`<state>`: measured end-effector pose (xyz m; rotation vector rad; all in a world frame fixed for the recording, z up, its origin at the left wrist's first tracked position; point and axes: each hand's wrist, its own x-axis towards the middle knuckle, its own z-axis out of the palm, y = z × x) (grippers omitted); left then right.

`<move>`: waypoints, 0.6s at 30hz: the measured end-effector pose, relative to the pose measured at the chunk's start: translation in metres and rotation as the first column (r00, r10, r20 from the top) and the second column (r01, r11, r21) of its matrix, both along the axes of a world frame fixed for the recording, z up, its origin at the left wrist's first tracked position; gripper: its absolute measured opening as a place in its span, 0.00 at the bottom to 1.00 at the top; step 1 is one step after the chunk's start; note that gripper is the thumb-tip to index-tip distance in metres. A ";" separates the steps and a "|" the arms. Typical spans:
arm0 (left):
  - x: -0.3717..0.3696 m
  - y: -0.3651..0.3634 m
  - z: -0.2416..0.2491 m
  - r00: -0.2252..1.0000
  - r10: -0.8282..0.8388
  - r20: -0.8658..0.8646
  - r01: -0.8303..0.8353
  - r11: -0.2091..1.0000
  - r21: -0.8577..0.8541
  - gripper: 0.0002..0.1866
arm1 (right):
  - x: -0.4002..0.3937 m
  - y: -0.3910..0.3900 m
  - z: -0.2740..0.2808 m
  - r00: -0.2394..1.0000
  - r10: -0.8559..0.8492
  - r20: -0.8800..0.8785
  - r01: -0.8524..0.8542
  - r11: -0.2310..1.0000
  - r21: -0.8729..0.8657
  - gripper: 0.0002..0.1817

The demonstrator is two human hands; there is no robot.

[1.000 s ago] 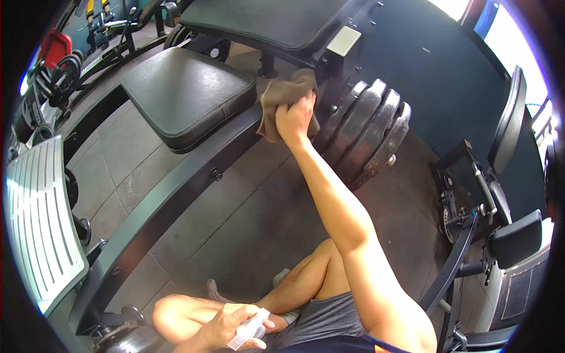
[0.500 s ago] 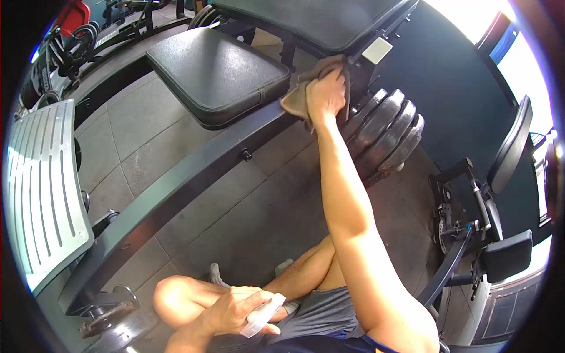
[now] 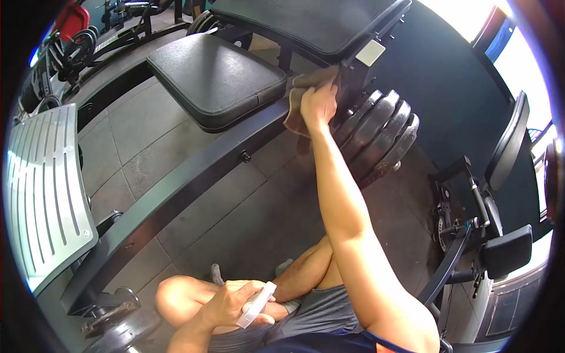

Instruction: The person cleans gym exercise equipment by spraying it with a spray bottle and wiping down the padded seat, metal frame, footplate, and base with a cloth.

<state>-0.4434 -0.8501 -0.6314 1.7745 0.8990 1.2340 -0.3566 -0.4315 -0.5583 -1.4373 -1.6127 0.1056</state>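
My right hand (image 3: 319,106) is stretched far forward, its fingers closed on a brown cloth (image 3: 296,115). The cloth lies against the dark metal frame of a gym machine, between the black padded seat (image 3: 218,79) and the stacked weight plates (image 3: 376,132). Low in the view, over my crossed legs, my left hand (image 3: 232,303) is wrapped around a translucent white plastic object (image 3: 256,305). It looks like the top of a spray bottle; its lower part is hidden by my hand and the angle.
A long dark beam (image 3: 176,188) runs from the seat to the lower left. A slotted metal footplate (image 3: 50,194) stands at the left. Above the seat is a larger black pad (image 3: 312,23). Another machine with black pads (image 3: 507,253) stands at the right, on the tiled floor.
My right hand and the cloth have shifted slightly left and down along the frame, and the cloth's folds have changed. My left hand has tilted and risen slightly with the white plastic object.
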 end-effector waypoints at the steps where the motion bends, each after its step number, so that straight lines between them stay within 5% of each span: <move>1: 0.002 0.001 0.000 0.999 0.038 0.009 -0.038 0.999 0.016 0.29 | 0.003 0.016 -0.027 0.988 0.033 -0.153 -0.040 0.998 -0.044 0.28; 2: 0.003 0.002 0.001 0.997 0.076 0.018 -0.076 0.997 0.032 0.26 | 0.008 0.002 -0.031 0.901 0.041 -0.432 -0.126 0.977 -0.170 0.22; 4: -0.001 0.000 0.004 0.993 0.111 -0.047 -0.113 0.993 -0.032 0.22 | 0.014 -0.004 -0.057 0.700 0.281 -0.657 -0.226 0.959 0.170 0.19; 6: 0.000 0.003 0.000 0.985 0.167 -0.040 -0.168 0.985 -0.025 0.21 | 0.024 0.006 -0.054 0.780 0.477 -0.405 -0.240 0.826 0.511 0.15; 7: 0.002 0.006 -0.010 0.982 0.183 0.039 -0.181 0.982 -0.056 0.20 | 0.030 0.008 -0.043 0.689 0.565 -0.454 -0.415 0.821 0.392 0.14; 8: 0.005 0.004 -0.016 0.970 0.218 0.105 -0.199 0.965 -0.168 0.23 | 0.008 -0.008 -0.055 0.711 0.506 -0.489 -0.370 0.860 0.351 0.22; 10: 0.017 0.024 -0.007 0.925 0.378 -0.032 -0.374 0.923 0.095 0.29 | -0.037 -0.045 -0.069 0.741 0.382 -0.553 -0.283 0.924 0.258 0.40; 11: 0.017 0.024 -0.014 0.926 0.376 -0.034 -0.372 0.925 0.083 0.29 | -0.036 -0.081 -0.060 0.818 0.436 -0.375 -0.377 0.899 0.222 0.50; 12: 0.017 0.025 -0.018 0.930 0.367 -0.004 -0.365 0.928 0.073 0.30 | -0.042 -0.105 -0.067 0.721 0.587 -0.368 -0.465 0.804 0.370 0.51; 14: 0.021 0.019 -0.020 0.936 0.348 0.051 -0.350 0.937 0.022 0.31 | -0.039 -0.145 -0.068 0.634 0.773 -0.003 -0.692 0.569 0.444 0.44; 16: 0.022 0.017 -0.018 0.944 0.318 0.082 -0.316 0.948 -0.037 0.29 | -0.028 -0.139 -0.061 0.636 0.762 0.125 -0.750 0.572 0.332 0.41; 18: 0.021 0.016 -0.020 0.942 0.320 0.099 -0.311 0.945 -0.096 0.29 | -0.016 -0.094 -0.046 0.715 0.698 0.028 -0.646 0.646 0.406 0.39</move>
